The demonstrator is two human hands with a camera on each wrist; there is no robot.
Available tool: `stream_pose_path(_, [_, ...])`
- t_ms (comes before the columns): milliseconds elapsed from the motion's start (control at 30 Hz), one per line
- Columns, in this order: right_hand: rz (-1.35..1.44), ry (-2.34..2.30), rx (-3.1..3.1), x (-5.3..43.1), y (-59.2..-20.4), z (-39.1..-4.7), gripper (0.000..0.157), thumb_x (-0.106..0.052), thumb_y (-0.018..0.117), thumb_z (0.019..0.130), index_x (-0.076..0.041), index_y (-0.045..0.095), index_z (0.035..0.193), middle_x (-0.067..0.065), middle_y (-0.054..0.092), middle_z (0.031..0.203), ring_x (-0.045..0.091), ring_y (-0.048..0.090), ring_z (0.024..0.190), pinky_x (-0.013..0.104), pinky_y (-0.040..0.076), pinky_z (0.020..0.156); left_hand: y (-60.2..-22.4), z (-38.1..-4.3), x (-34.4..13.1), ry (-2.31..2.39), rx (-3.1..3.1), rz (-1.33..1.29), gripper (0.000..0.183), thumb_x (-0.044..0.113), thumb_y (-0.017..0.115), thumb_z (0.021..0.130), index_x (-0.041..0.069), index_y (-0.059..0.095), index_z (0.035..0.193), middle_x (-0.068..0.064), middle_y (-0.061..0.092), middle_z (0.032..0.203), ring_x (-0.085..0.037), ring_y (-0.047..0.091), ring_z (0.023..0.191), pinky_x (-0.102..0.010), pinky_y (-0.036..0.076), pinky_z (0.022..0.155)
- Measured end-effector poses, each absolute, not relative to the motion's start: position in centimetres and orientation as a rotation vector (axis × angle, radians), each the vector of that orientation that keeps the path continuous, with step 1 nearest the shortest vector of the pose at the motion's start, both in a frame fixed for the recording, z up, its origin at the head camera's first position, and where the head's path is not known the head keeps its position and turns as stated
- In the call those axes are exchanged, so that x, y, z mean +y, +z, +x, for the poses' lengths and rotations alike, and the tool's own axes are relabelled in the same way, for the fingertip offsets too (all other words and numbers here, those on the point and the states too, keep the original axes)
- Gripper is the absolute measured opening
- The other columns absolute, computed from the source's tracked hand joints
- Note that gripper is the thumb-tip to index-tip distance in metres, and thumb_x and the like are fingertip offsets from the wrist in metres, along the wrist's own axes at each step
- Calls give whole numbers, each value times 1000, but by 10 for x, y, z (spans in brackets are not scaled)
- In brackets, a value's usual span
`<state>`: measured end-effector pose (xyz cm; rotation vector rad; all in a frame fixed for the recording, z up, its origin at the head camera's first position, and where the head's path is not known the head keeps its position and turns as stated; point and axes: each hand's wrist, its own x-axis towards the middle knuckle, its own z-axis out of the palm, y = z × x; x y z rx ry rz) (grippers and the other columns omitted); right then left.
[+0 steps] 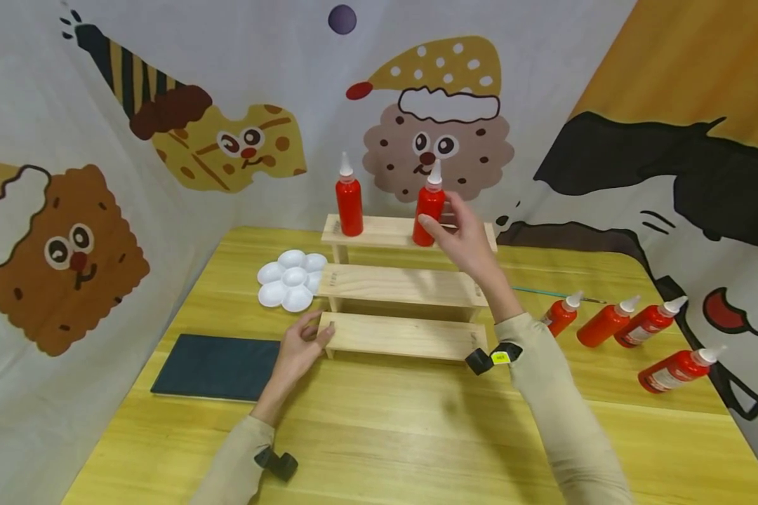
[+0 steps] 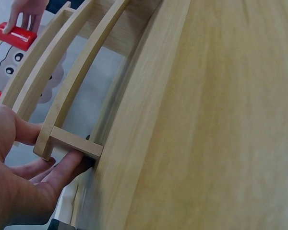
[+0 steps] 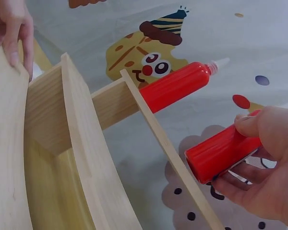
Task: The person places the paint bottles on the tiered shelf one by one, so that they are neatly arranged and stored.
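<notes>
A three-step wooden rack [image 1: 404, 335] stands on the table. My left hand [image 1: 299, 351] grips the left end of its lowest step, thumb on top and fingers below in the left wrist view. My right hand [image 1: 466, 238] holds a red squeeze bottle [image 1: 428, 210] with a white pointed nozzle, thumb on one side and fingers on the other. The held bottle is upright, its base close over the right part of the top step. A second red bottle [image 1: 350, 207] stands on the left end of that step; the right wrist view also shows it.
Several more red bottles [image 1: 660, 324] lie on the table at the right, near a thin teal paintbrush [image 1: 549, 292]. Left of the rack are a white flower-shaped palette [image 1: 284, 296] and a dark flat rectangular board [image 1: 215, 368]. A cartoon-printed cloth [image 1: 278, 42] hangs behind the table.
</notes>
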<state>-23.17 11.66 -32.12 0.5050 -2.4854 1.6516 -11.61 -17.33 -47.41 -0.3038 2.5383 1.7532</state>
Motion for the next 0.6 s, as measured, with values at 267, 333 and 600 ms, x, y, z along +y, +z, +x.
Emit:
stream_pose_path(267, [470, 1719, -2500, 105, -322, -242, 50, -25, 66, 100, -15, 50, 146, 16, 61, 137, 35, 62, 122, 51, 52, 103, -472, -115, -173, 1765, 2539, -309, 54, 22, 70, 97, 8, 53, 147, -31, 63, 131, -42, 66, 118, -37, 61, 81])
stream_pose_path(333, [479, 1713, -2504, 102, -323, -245, 51, -24, 66, 100, -15, 50, 147, 16, 61, 136, 35, 62, 122, 50, 53, 103, -472, -115, -173, 1772, 2534, -308, 54, 21, 70, 97, 7, 53, 147, -32, 64, 130, -42, 66, 118, -37, 62, 80])
stream_pose_path(600, [488, 1707, -2482, 94, -324, -250, 50, -22, 68, 99, -14, 51, 146, 17, 62, 134, 37, 63, 121, 51, 53, 102, -470, -115, -173, 1752, 2531, -320, 55, 23, 70, 97, 7, 52, 147, -32, 62, 132, -43, 63, 122, -42, 61, 86])
